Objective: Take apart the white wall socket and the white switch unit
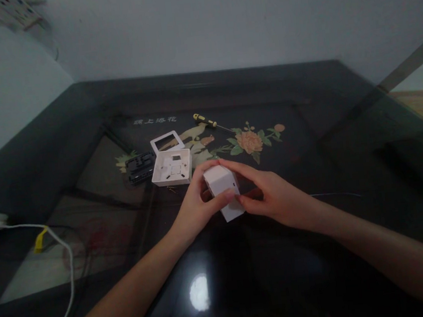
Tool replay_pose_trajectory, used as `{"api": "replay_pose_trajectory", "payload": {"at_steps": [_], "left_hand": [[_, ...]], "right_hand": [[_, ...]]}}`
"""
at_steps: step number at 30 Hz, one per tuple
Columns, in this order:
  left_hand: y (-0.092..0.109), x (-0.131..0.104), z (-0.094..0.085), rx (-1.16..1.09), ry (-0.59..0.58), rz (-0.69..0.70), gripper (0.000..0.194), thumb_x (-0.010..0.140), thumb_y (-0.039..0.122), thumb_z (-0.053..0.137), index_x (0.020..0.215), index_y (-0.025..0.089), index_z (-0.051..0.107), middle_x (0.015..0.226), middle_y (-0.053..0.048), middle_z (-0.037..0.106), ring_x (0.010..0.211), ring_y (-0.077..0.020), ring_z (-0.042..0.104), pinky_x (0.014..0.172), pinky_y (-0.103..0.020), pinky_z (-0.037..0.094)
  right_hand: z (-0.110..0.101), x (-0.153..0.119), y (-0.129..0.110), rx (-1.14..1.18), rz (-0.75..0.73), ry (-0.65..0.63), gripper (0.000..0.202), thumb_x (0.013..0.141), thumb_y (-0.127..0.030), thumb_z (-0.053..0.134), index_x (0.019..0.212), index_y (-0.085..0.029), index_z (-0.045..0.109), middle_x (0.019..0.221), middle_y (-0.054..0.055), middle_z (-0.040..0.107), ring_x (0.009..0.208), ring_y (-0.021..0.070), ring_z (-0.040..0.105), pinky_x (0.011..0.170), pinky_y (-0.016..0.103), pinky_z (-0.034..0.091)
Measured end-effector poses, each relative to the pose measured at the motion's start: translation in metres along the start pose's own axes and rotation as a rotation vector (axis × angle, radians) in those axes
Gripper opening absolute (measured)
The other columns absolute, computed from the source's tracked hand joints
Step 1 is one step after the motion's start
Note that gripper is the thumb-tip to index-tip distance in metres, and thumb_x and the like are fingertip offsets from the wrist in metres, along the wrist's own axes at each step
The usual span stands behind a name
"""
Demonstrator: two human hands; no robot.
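A white plastic box (222, 179) is held tilted above the dark table, with a small dark slot on its near face. My left hand (199, 198) is closed round its left side, the thumb across the near face. On the right side, my right hand (262, 188) grips the same box with its fingers and thumb. Just left of my hands lies an open white square housing (172, 167) with slots in its floor. Behind it a white frame (167, 142) rests on the table, and a black plastic part (140, 167) touches the housing's left.
A yellow and black screwdriver (205, 120) lies behind my hands. Small screws (171, 188) are near the housing. A white cable (71, 264) with a yellow tag (40, 240) runs down the left side. The glossy table (276, 272) meets a wall at the back.
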State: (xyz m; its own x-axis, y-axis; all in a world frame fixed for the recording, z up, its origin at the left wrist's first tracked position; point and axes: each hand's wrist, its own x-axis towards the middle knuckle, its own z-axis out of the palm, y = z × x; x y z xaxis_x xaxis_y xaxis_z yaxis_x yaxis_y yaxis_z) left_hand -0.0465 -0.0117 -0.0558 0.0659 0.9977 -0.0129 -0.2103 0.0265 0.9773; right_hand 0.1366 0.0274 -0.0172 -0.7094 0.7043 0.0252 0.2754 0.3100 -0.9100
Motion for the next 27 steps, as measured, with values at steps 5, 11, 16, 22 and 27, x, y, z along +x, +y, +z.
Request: {"api": "replay_pose_trajectory", "payload": {"at_steps": [5, 11, 16, 22, 27], "left_hand": [[0.003, -0.001, 0.002, 0.072, -0.057, -0.001, 0.059, 0.072, 0.028, 0.082, 0.121, 0.028, 0.049, 0.111, -0.001, 0.063, 0.1, -0.02, 0.064, 0.086, -0.03, 0.052], [0.004, -0.001, 0.001, 0.134, -0.069, -0.031, 0.067, 0.073, 0.029, 0.08, 0.128, 0.028, 0.042, 0.118, -0.004, 0.063, 0.106, -0.0234, 0.064, 0.089, -0.033, 0.052], [0.003, -0.003, 0.002, 0.103, -0.041, -0.079, 0.066, 0.075, 0.036, 0.081, 0.129, 0.026, 0.044, 0.122, -0.006, 0.061, 0.111, -0.0243, 0.062, 0.09, -0.032, 0.052], [0.003, -0.002, 0.0, 0.036, 0.008, -0.114, 0.068, 0.071, 0.037, 0.085, 0.127, 0.027, 0.048, 0.113, -0.003, 0.065, 0.102, -0.0216, 0.064, 0.083, -0.029, 0.053], [0.005, -0.001, -0.001, -0.109, 0.124, 0.009, 0.079, 0.069, 0.052, 0.084, 0.135, 0.033, 0.045, 0.117, -0.003, 0.062, 0.105, -0.0243, 0.063, 0.09, -0.035, 0.053]], "right_hand": [[-0.002, -0.002, -0.001, -0.102, -0.008, 0.018, 0.066, 0.085, -0.02, 0.054, 0.15, -0.012, 0.041, 0.14, 0.016, 0.06, 0.108, 0.0256, 0.066, 0.081, 0.038, 0.06], [-0.002, -0.005, 0.002, -0.103, -0.007, 0.02, 0.066, 0.084, -0.02, 0.054, 0.149, -0.012, 0.043, 0.146, 0.017, 0.056, 0.106, 0.026, 0.068, 0.078, 0.038, 0.061], [-0.005, -0.008, -0.001, -0.128, 0.007, 0.009, 0.067, 0.084, -0.017, 0.054, 0.149, -0.009, 0.042, 0.143, 0.016, 0.058, 0.12, 0.0289, 0.063, 0.092, 0.042, 0.058], [-0.009, -0.006, 0.003, -0.101, -0.015, -0.031, 0.067, 0.089, -0.023, 0.057, 0.152, -0.013, 0.037, 0.15, 0.016, 0.052, 0.134, 0.028, 0.053, 0.104, 0.046, 0.051], [-0.008, -0.002, 0.014, 0.202, 0.108, -0.01, 0.097, 0.076, -0.042, 0.079, 0.155, -0.026, 0.026, 0.16, 0.016, 0.036, 0.144, 0.0324, 0.041, 0.106, 0.054, 0.048]]}}
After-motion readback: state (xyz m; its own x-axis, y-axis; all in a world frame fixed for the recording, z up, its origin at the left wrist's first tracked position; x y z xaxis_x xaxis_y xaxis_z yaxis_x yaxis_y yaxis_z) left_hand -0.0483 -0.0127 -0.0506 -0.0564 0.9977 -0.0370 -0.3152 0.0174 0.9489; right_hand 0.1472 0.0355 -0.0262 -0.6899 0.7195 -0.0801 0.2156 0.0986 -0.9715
